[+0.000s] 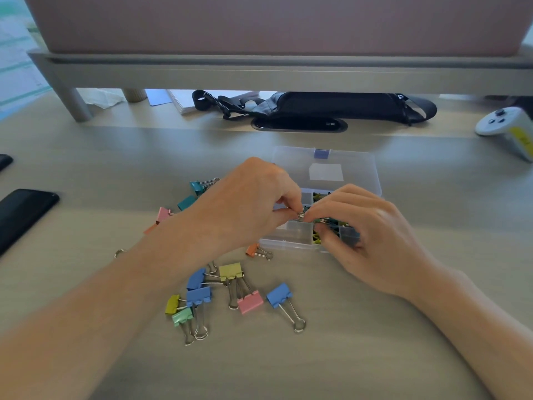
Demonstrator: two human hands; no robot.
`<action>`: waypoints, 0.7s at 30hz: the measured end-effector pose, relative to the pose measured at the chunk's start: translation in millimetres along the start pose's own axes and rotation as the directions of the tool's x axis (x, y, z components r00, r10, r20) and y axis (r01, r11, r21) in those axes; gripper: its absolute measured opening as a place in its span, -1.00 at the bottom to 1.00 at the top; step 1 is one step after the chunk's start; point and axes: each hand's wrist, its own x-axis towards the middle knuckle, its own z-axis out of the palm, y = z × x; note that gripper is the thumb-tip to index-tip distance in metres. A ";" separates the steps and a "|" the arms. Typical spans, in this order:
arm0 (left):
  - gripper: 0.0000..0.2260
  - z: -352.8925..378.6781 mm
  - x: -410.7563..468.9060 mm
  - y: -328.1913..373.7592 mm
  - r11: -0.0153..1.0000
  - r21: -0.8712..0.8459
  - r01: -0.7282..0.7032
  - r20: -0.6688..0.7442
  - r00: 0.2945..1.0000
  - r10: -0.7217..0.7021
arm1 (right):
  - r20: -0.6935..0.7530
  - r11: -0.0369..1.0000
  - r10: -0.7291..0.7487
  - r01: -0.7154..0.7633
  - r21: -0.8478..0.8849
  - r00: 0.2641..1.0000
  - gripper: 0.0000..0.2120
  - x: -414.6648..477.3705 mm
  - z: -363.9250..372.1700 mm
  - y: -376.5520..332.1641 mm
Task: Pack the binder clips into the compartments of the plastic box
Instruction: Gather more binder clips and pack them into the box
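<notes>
A clear plastic box lies open mid-table, its lid flat behind it. Some compartments hold yellow and teal binder clips; the front left ones look bare. Over the box, my left hand and my right hand meet, both pinching the wire handles of one small teal binder clip. Several loose clips lie in front of the box: a blue one, a pink one, a yellow one, an orange one, and teal ones to the left.
A black phone lies at the left edge. A black pouch with straps sits under the raised shelf at the back. A white controller rests at the far right. Bare tabletop lies near me.
</notes>
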 end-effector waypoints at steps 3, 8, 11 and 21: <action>-0.95 -1.0 5.9 3.0 0.995 -0.044 0.088 0.008 0.996 -0.087 | -0.012 0.999 -0.030 0.030 -0.023 0.999 -0.81 -0.3 0.8 -0.6; -0.91 -1.2 14.4 5.5 0.989 -0.073 0.125 0.059 0.991 -0.121 | -0.007 0.997 -0.043 0.042 -0.059 0.999 -0.79 0.1 1.9 -1.8; -0.94 -0.5 5.3 -1.9 0.978 -0.165 0.127 0.047 0.991 -0.121 | -0.011 0.995 -0.057 0.056 -0.083 0.998 -0.80 0.5 2.1 -3.3; -0.80 11.8 -32.7 -23.7 0.988 -0.070 -0.139 -0.079 0.988 0.134 | 0.032 0.986 -0.086 0.089 -0.140 0.996 -0.81 0.6 1.0 -5.5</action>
